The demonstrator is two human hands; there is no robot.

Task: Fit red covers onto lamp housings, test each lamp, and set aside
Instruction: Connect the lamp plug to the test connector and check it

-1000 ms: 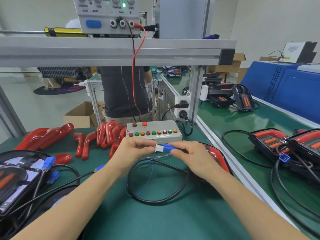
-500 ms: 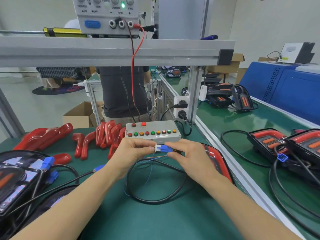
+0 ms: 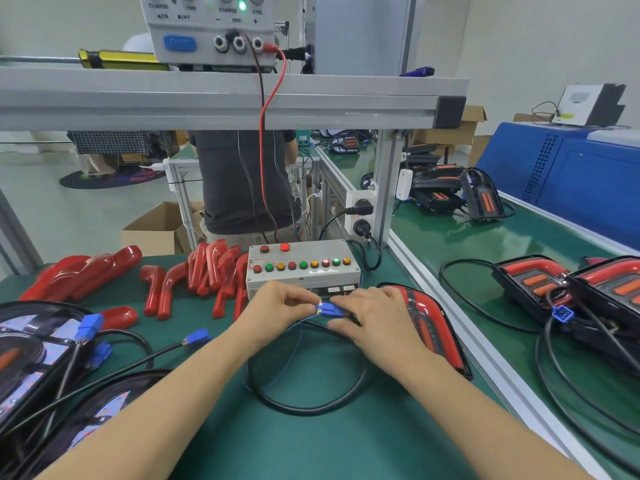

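Observation:
My left hand [image 3: 277, 308] pinches a small white plug at its fingertips. My right hand [image 3: 372, 318] pinches the blue connector [image 3: 329, 310], which is pushed against the white plug. Both hands sit just in front of the grey test box [image 3: 301, 265] with its row of coloured buttons. A lamp with a red cover [image 3: 429, 323] lies under and right of my right hand; its black cable [image 3: 304, 407] loops on the green mat. Several loose red covers [image 3: 211, 271] lie left of the box.
Uncovered lamp housings [image 3: 31, 358] with blue plugs crowd the left front. Finished lamps [image 3: 568, 289] and cables lie on the right bench beyond an aluminium rail [image 3: 460, 323]. A power supply [image 3: 211, 29] sits on the overhead shelf; a person stands behind the bench.
The blue connector and white plug, apart a second ago, are now pressed together. Both hands have shifted slightly toward the test box.

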